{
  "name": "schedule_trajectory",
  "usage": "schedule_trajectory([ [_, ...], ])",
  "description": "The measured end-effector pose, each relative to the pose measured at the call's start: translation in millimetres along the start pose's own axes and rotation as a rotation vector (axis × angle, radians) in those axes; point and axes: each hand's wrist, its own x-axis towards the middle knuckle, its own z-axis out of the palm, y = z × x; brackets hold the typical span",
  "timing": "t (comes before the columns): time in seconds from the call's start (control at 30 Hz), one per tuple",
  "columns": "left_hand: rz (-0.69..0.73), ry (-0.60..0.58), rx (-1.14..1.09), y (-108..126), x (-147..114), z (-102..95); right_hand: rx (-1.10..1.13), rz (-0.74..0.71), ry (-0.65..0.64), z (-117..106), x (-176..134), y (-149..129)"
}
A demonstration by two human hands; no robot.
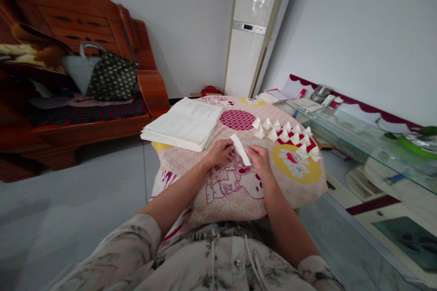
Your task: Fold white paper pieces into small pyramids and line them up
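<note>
A narrow folded strip of white paper (240,150) is held between my two hands, over the patterned tablecloth. My left hand (220,152) pinches its left side with bent fingers. On its other side my right hand (258,158) grips it between thumb and fingers. Left of my hands lies a thick stack of printed paper sheets (184,120). To the right, several small folded white paper pyramids (272,135) stand in rows, some over a red patch of the cloth.
The round table's cloth (218,211) hangs over its edge close to my body. A glass-topped cabinet (368,138) with cups and dishes runs along the right. At left stands a wooden sofa (155,86) with bags; a tall white air conditioner (244,59) is behind.
</note>
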Motion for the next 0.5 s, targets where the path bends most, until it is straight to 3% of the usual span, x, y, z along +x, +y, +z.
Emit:
schedule_trajectory([
  [0.33,0.012,-0.037,-0.067,-0.9,-0.4,-0.2,0.027,-0.028,-0.028,0.1,-1.8,-1.7],
  [0.5,0.017,-0.031,-0.001,1.8,-1.0,-2.1,-0.190,-0.165,0.050,-0.1,1.9,3.5],
])
